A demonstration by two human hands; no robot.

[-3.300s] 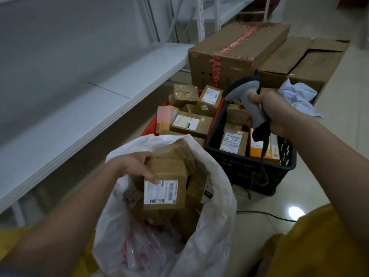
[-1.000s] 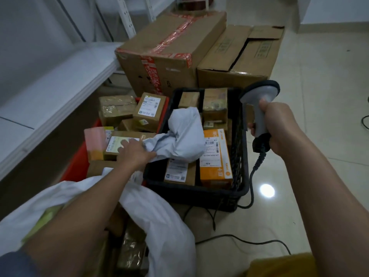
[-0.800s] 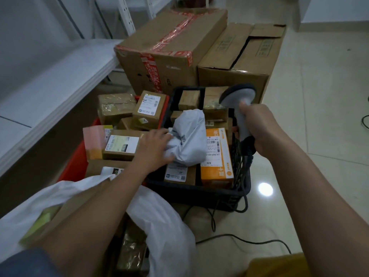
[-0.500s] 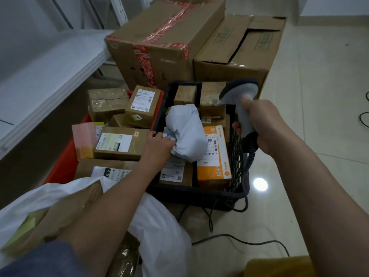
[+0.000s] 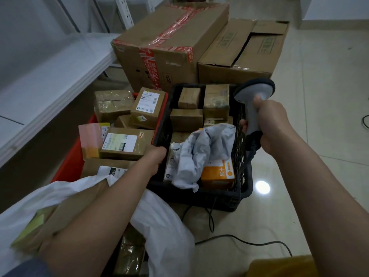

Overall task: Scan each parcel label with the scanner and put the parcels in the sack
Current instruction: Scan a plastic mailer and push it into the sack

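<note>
Now the grey poly-bag parcel (image 5: pixel 203 154) lies crumpled in the black crate (image 5: pixel 199 196), draped over the orange box (image 5: pixel 217 172) and a labelled carton, with its label hidden. A moment ago the left hand (image 5: pixel 155 158) was on the bag's left edge; it now sits at the crate's left wall beside the bag, and I cannot tell whether the grip is closed on the bag or spread. The bag has slumped nearer the crate's front. The right hand (image 5: pixel 269 124) stays wrapped round the scanner (image 5: pixel 253 104) handle, head aimed into the crate. Likely the label must be turned up before scanning. The white sack (image 5: pixel 163 226) waits open below, already holding parcels; the red bin (image 5: pixel 69 162) beside holds more.
</note>
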